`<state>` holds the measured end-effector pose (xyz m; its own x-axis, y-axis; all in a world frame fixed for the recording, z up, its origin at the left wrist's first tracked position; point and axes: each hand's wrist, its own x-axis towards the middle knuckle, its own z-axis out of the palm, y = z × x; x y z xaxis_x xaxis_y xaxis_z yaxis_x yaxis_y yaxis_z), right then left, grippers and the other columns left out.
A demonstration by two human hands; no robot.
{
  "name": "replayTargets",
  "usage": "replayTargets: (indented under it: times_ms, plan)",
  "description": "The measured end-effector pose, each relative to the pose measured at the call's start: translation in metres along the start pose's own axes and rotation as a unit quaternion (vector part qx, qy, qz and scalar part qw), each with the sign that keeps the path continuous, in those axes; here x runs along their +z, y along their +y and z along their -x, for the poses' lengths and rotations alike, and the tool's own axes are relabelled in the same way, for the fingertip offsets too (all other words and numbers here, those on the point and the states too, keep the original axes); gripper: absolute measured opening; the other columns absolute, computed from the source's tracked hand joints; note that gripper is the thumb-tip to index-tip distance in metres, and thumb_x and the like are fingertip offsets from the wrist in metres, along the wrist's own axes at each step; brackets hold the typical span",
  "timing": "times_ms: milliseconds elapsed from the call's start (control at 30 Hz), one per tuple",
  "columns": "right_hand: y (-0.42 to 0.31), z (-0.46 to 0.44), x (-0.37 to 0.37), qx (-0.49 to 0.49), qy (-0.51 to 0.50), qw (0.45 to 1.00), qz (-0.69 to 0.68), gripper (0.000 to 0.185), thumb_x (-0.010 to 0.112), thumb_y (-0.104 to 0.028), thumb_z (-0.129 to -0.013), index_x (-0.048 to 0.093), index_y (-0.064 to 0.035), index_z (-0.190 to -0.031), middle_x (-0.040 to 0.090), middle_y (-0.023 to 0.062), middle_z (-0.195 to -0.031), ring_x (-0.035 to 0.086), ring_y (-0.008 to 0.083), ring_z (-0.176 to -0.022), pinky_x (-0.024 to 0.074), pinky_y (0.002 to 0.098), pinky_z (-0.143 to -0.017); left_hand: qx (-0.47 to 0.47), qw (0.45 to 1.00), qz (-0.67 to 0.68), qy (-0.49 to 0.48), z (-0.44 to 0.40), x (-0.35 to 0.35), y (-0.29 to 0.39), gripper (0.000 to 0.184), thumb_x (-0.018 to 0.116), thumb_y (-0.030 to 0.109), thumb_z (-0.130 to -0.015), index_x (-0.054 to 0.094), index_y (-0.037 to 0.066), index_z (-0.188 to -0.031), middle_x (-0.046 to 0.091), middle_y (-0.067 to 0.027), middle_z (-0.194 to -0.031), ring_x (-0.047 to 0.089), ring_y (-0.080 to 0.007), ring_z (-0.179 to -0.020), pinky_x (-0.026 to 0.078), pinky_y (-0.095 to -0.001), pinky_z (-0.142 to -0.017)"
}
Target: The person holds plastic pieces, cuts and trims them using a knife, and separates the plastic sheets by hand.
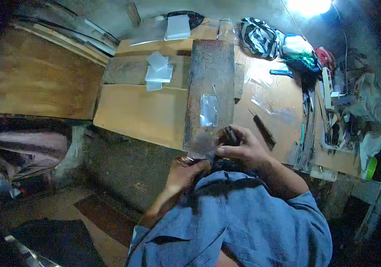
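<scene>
Close to my chest, both hands are on a thin, translucent sheet [203,146]. My left hand [186,171] pinches its lower left edge between thumb and fingers. At its right side my right hand [239,144] has its thumb and fingers closed on the edge, with a small dark object, too blurred to name, among the fingers. Just beyond the hands, a clear plastic packet [208,110] lies on a dark worn board [210,66]. A dark-handled pointed tool [264,131] rests to the right of my right hand.
Translucent sheets [158,71] lie left of the board, and a white stack [178,27] stands at the back. A blue cutter [281,72], plastic scraps [273,107], bags [261,38] and a power strip [327,89] are on the right. A wooden panel [43,73] is at left.
</scene>
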<state>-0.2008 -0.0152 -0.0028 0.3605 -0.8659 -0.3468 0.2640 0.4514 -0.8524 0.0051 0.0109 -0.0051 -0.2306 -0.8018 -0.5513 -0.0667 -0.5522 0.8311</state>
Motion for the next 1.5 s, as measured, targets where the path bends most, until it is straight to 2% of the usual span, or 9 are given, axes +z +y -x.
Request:
replayTargets:
  times_ms: [267, 433, 667, 833, 900, 1133, 1200, 1367, 1500]
  plan:
    - [0.003, -0.016, 0.004, 0.049, 0.075, 0.996, 0.004, 0.023, 0.071, -0.005, -0.074, 0.056, -0.0046, -0.091, 0.056, 0.0001, -0.076, 0.052, 0.0073, -0.063, 0.0423, 0.0227, -0.055, -0.117, 0.992, 0.040, -0.013, -0.013, -0.005, -0.001, 0.017, 0.067, 0.006, -0.079, 0.066, 0.001, -0.095, 0.067, -0.0036, -0.084, 0.060, -0.0111, -0.076, 0.049, -0.0270, -0.069]
    - [0.036, -0.047, -0.016, -0.089, 0.171, 0.971, 0.143, 0.020, 0.071, -0.003, -0.074, 0.055, -0.0041, -0.086, 0.053, -0.0020, -0.071, 0.049, 0.0067, -0.066, 0.0418, 0.0229, -0.059, 0.102, 0.994, -0.024, -0.019, -0.049, -0.006, -0.039, 0.019, 0.062, 0.004, -0.082, 0.063, -0.002, -0.099, 0.066, -0.0049, -0.087, 0.060, -0.0115, -0.077, 0.048, -0.0265, -0.071]
    - [0.025, -0.103, -0.044, -0.046, 0.207, 0.911, 0.352, 0.020, 0.069, -0.003, -0.075, 0.056, -0.0035, -0.090, 0.054, -0.0007, -0.076, 0.046, 0.0080, -0.071, 0.0429, 0.0259, -0.064, 0.016, 0.998, 0.057, -0.030, -0.083, -0.013, -0.077, 0.018, 0.062, 0.010, -0.084, 0.063, -0.003, -0.097, 0.066, -0.0054, -0.085, 0.059, -0.0107, -0.075, 0.047, -0.0251, -0.072]
    - [0.041, -0.141, -0.069, -0.077, 0.219, 0.861, 0.453, 0.018, 0.067, -0.013, -0.077, 0.058, -0.0034, -0.088, 0.062, 0.0156, -0.078, 0.060, 0.0330, -0.072, 0.0469, 0.0382, -0.064, -0.008, 0.996, 0.083, -0.020, -0.080, -0.023, -0.087, 0.020, 0.064, 0.014, -0.084, 0.062, -0.002, -0.097, 0.066, -0.0045, -0.084, 0.059, -0.0082, -0.073, 0.047, -0.0222, -0.067]
    - [0.038, -0.146, -0.070, -0.050, 0.236, 0.826, 0.509, 0.022, 0.070, -0.010, -0.076, 0.054, 0.0016, -0.087, 0.058, 0.0068, -0.075, 0.053, 0.0142, -0.071, 0.0441, 0.0305, -0.064, -0.035, 0.997, 0.061, -0.027, -0.076, -0.029, -0.080, 0.021, 0.065, 0.014, -0.084, 0.062, -0.001, -0.098, 0.066, -0.0043, -0.084, 0.060, -0.0081, -0.072, 0.047, -0.0217, -0.064]
    - [0.043, -0.125, -0.097, -0.095, 0.289, 0.850, 0.430, 0.030, 0.071, -0.016, -0.075, 0.057, -0.0017, -0.097, 0.064, 0.0185, -0.090, 0.063, 0.0313, -0.081, 0.0488, 0.0386, -0.070, -0.061, 0.998, 0.002, -0.025, -0.070, -0.035, -0.067, 0.024, 0.064, 0.015, -0.084, 0.061, -0.001, -0.102, 0.067, -0.0049, -0.084, 0.063, -0.0093, -0.074, 0.047, -0.0203, -0.060]
    - [0.052, -0.117, -0.118, -0.154, 0.327, 0.879, 0.309, 0.027, 0.070, -0.012, -0.078, 0.057, 0.0000, -0.099, 0.059, 0.0043, -0.080, 0.054, 0.0138, -0.072, 0.0451, 0.0264, -0.064, -0.077, 0.997, 0.021, -0.023, -0.069, -0.035, -0.062, 0.025, 0.064, 0.015, -0.084, 0.060, -0.002, -0.103, 0.067, -0.0055, -0.085, 0.063, -0.0097, -0.074, 0.047, -0.0203, -0.060]
    - [0.027, -0.077, -0.178, -0.049, 0.435, 0.802, 0.406, 0.027, 0.066, -0.024, -0.081, 0.059, -0.0021, -0.096, 0.052, 0.0004, -0.060, 0.048, 0.0084, -0.052, 0.0384, 0.0243, -0.048, -0.111, 0.994, -0.002, -0.007, -0.071, -0.034, -0.061, 0.028, 0.064, 0.013, -0.084, 0.058, -0.003, -0.106, 0.067, -0.0079, -0.088, 0.064, -0.0108, -0.075, 0.047, -0.0198, -0.060]
    - [0.010, -0.068, -0.233, 0.008, 0.484, 0.760, 0.433, 0.035, 0.068, -0.032, -0.075, 0.065, -0.0029, -0.094, 0.066, 0.0178, -0.083, 0.065, 0.0300, -0.076, 0.0490, 0.0360, -0.068, -0.088, 0.996, -0.026, -0.013, -0.072, -0.032, -0.057, 0.027, 0.061, 0.017, -0.086, 0.058, -0.001, -0.106, 0.067, -0.0103, -0.090, 0.065, -0.0139, -0.073, 0.045, -0.0193, -0.057]
